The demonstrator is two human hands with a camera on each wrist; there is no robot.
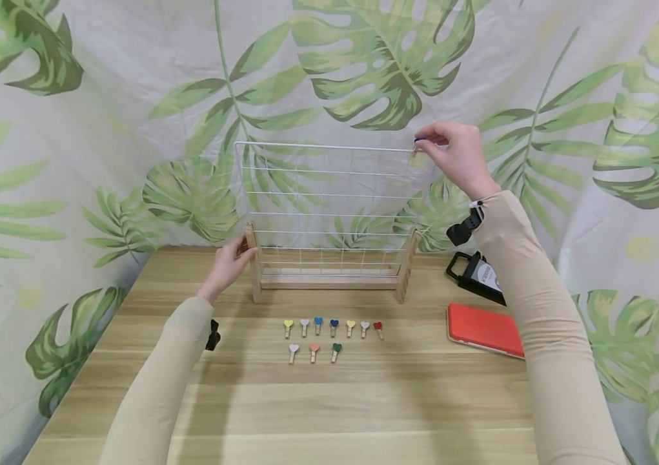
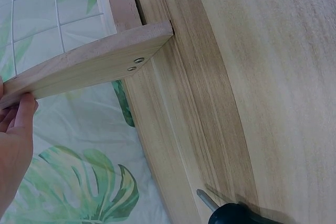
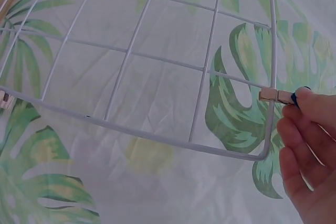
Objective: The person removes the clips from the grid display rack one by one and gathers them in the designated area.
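My right hand pinches a small wooden clothespin with a dark blue heart between thumb and forefinger. Its wooden end sits across the white wire of the grid panel, close to a corner. At the left side, my left hand holds the upright post of the wooden stand that carries the grid; in the left wrist view its fingers lie on the wood. In front of the stand, heart-topped clothespins lie in two rows, in yellow, white, blue, orange, green and red.
On the right of the table lie a red flat case and a black item with a loop handle. Another clothespin shows at the grid's edge. A dark rounded thing with a metal tip appears near the left wrist.
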